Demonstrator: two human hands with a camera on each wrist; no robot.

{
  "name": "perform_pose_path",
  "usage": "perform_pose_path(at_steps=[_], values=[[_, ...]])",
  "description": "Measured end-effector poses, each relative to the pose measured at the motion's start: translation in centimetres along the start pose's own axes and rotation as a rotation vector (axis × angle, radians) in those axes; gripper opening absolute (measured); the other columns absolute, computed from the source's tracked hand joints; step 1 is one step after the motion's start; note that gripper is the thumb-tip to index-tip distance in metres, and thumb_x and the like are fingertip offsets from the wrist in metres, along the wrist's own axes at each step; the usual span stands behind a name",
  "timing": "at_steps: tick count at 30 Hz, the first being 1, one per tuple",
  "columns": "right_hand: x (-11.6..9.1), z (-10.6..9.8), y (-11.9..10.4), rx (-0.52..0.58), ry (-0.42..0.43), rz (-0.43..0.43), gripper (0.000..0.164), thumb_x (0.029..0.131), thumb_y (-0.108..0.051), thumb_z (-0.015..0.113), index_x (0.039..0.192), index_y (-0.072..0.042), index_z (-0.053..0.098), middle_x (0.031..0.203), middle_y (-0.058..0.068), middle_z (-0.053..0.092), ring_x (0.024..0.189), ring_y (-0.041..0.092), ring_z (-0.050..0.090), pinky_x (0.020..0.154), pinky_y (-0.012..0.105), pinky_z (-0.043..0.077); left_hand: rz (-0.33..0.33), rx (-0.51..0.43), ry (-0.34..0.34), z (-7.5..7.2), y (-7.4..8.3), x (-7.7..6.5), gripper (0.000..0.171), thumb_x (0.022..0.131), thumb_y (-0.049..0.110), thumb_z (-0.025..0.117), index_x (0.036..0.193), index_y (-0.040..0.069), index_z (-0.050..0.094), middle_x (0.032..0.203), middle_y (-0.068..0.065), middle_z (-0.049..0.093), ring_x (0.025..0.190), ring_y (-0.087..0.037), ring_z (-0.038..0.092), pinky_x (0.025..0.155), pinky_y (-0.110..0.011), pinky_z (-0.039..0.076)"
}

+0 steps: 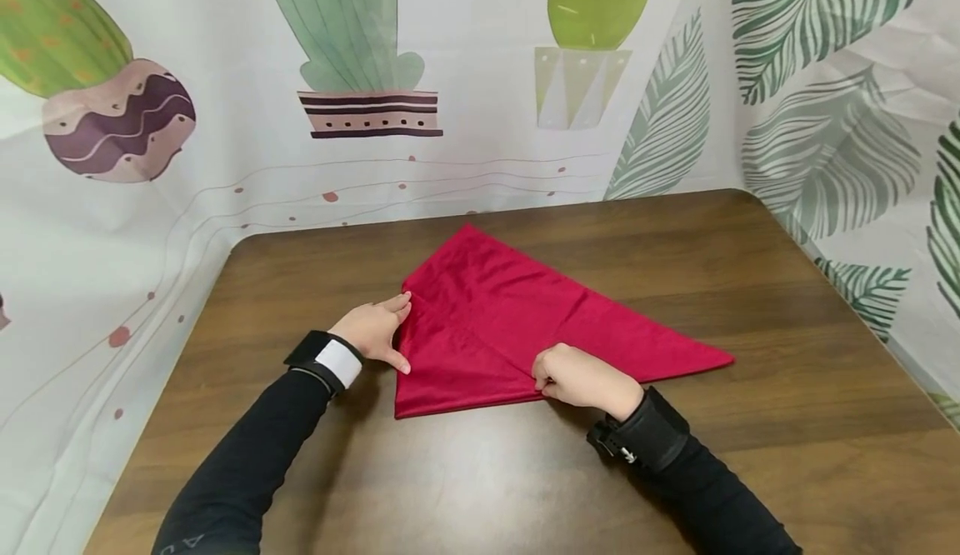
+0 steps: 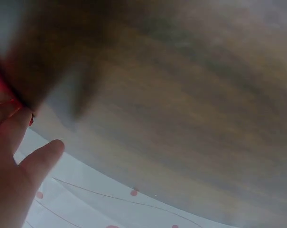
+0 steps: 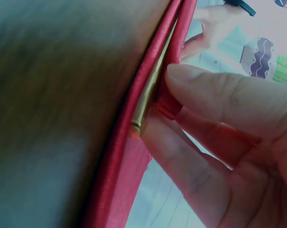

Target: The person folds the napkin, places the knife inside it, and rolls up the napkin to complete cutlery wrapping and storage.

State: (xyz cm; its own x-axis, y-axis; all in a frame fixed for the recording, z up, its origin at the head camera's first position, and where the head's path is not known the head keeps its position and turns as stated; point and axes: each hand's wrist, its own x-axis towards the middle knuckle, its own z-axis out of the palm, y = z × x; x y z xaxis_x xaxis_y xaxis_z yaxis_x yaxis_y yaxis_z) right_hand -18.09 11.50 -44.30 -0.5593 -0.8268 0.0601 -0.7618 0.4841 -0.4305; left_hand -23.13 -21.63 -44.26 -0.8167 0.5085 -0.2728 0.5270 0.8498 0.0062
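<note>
A red cloth [image 1: 480, 322] lies folded on the wooden table, its long point reaching to the right and one corner toward the back. At its left edge rests my left hand [image 1: 378, 332], thumb and fingers spread along the fold. The left wrist view shows that hand [image 2: 13, 161] at the far left, with only a sliver of red by its fingertips. My right hand [image 1: 581, 378] pinches the front edge of the cloth near its middle. In the right wrist view, the thumb and a finger hold a fold [image 3: 169, 102] of cloth, with a narrow gap between the layers.
The brown wooden table [image 1: 750, 288] has rounded back corners. Behind and beside it hangs a white backdrop [image 1: 495, 138] printed with cacti and leaves. Both arms wear black sleeves and wrist straps.
</note>
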Motion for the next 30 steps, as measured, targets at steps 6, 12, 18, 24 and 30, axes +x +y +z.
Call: perform_pose_path(at_steps=[6, 12, 18, 24, 30], values=[[-0.1, 0.2, 0.1, -0.001, 0.004, 0.002, 0.008, 0.07, 0.003, 0.067, 0.073, -0.004, 0.068, 0.07, -0.002, 0.061, 0.068, 0.009, 0.058, 0.061, 0.017, 0.046, -0.03, 0.001, -0.022, 0.7, 0.6, -0.5, 0.112, 0.055, 0.069, 0.063, 0.133, -0.005, 0.032, 0.142, -0.02, 0.02, 0.13, -0.031, 0.018, 0.092, -0.059, 0.025], [-0.1, 0.2, 0.1, -0.005, 0.005, -0.008, 0.007, 0.07, 0.003, 0.067, 0.073, -0.004, 0.069, 0.069, -0.001, 0.062, 0.067, 0.009, 0.058, 0.06, 0.017, 0.046, 0.096, 0.087, 0.047, 0.9, 1.7, -1.4, 0.084, 0.066, 0.053, 0.066, 0.123, -0.005, 0.047, 0.132, -0.022, 0.038, 0.124, -0.033, 0.031, 0.091, -0.057, 0.029], [0.0, -0.2, 0.0, -0.02, 0.01, -0.008, 0.008, 0.07, 0.004, 0.066, 0.073, -0.004, 0.069, 0.069, -0.001, 0.062, 0.067, 0.01, 0.058, 0.06, 0.018, 0.046, 0.107, 0.047, 0.011, 1.1, 2.1, -2.3, 0.099, 0.062, 0.065, 0.059, 0.13, -0.005, 0.038, 0.138, -0.02, 0.028, 0.128, -0.03, 0.023, 0.092, -0.057, 0.026], [0.0, -0.1, 0.1, -0.02, 0.008, -0.018, 0.007, 0.071, 0.003, 0.066, 0.073, -0.004, 0.068, 0.069, -0.002, 0.061, 0.068, 0.01, 0.058, 0.061, 0.018, 0.046, 0.071, 0.002, -0.019, 1.3, 2.1, -2.6, 0.121, 0.05, 0.078, 0.055, 0.134, -0.004, 0.029, 0.143, -0.018, 0.017, 0.131, -0.029, 0.013, 0.092, -0.06, 0.023], [-0.1, -0.1, -0.1, -0.021, 0.011, -0.008, 0.008, 0.07, 0.004, 0.066, 0.073, -0.003, 0.068, 0.069, 0.0, 0.062, 0.068, 0.011, 0.058, 0.061, 0.019, 0.046, 0.029, 0.012, -0.045, 1.3, 2.6, -2.6, 0.123, 0.047, 0.079, 0.057, 0.136, -0.001, 0.028, 0.143, -0.017, 0.017, 0.131, -0.03, 0.011, 0.091, -0.063, 0.021]])
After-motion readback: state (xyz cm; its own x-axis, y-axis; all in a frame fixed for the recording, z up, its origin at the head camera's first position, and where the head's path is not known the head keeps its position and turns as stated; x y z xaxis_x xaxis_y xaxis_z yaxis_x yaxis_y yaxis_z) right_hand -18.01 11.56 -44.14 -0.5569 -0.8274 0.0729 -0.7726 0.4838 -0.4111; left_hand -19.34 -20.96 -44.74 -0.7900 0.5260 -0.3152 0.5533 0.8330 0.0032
